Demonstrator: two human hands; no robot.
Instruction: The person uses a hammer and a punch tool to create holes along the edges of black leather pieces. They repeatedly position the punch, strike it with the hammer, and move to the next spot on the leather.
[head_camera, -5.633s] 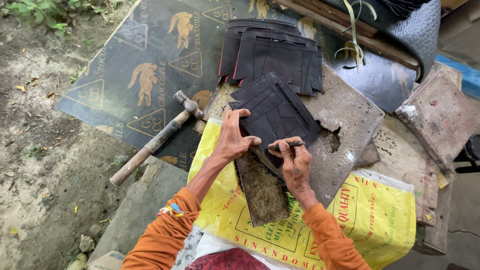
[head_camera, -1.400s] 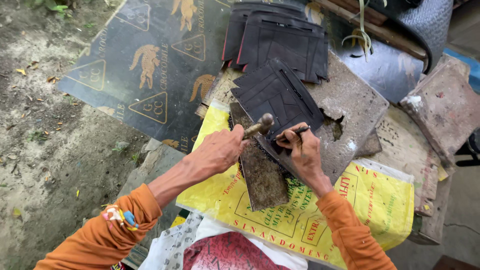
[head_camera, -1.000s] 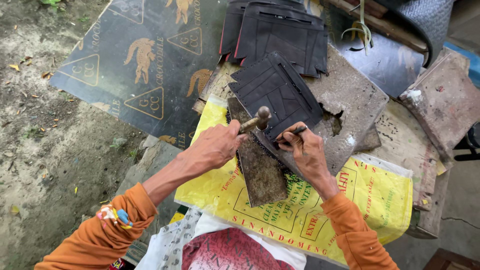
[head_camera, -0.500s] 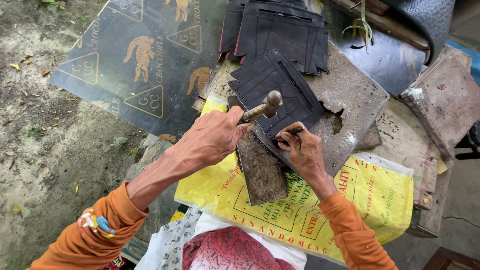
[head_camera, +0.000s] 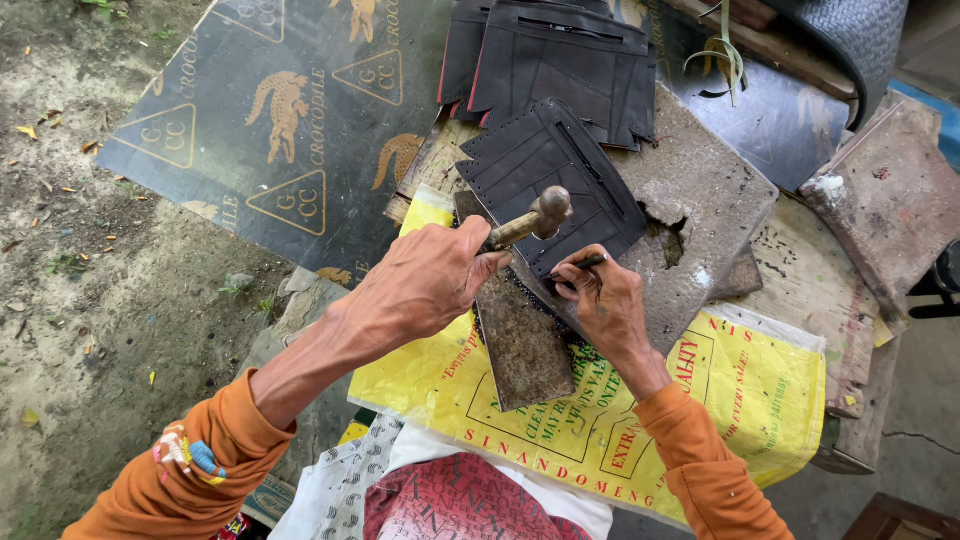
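Two hands busy here. My left hand (head_camera: 425, 275) is closed around the wooden handle of a hammer (head_camera: 530, 222), head raised just above the work. My right hand (head_camera: 600, 300) is pinched shut on a thin dark punch (head_camera: 583, 265), its tip down on the near edge of the black wallet piece (head_camera: 550, 180). That piece lies flat on a grey stone slab (head_camera: 700, 200), with a rusty metal plate (head_camera: 520, 345) just beside it toward me and a yellow sack (head_camera: 740, 400) spread underneath. More black pieces (head_camera: 560, 65) are stacked behind, touching the slab's far edge.

To do this strike well, I judge: keep the punch upright, tip seated on the stitch line, fingers low and clear of the punch top. Short wrist tap, hammer face square, no big swing. Hold the piece from sliding with the heel of my right hand. A glancing blow could skid the punch and tear the edge or hit my knuckles.
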